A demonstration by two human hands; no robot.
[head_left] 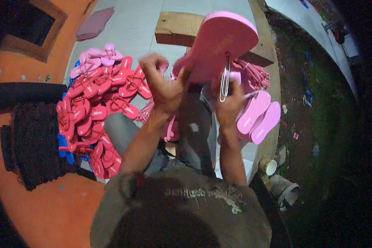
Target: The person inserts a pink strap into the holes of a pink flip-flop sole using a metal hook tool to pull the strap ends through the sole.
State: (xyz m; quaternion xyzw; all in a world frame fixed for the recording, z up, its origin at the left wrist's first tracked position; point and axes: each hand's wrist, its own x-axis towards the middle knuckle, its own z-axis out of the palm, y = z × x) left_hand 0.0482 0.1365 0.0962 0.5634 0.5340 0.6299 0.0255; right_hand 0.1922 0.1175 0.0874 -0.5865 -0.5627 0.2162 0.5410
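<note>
As a person in a dark shirt point(153, 219) sits over bent knees point(122, 130), the right hand point(231, 101) grasps a looped wire tool point(225, 80), its far end meeting a dark red tip point(228, 54) at the face of a pink sole point(219, 33). Blurred, the left hand point(165, 89) is at the sole's near left edge; whether it grips cannot be told. Raised in front of the person, the sole runs lengthwise from near left to far right, its broad, rounded end pointing away and rightward. Threading appears partway along: the tip shows, but no fitted strap is visible on this sole. At right, two paler soles point(254, 112) show no straps and look left to do. At left, heaped red sandals point(89, 84) wear theirs, seemingly finished. Beyond lie bundled straps point(258, 77) right of the sole, a wooden block point(175, 27) and, farthest off, a dull pink sheet point(95, 25).
</note>
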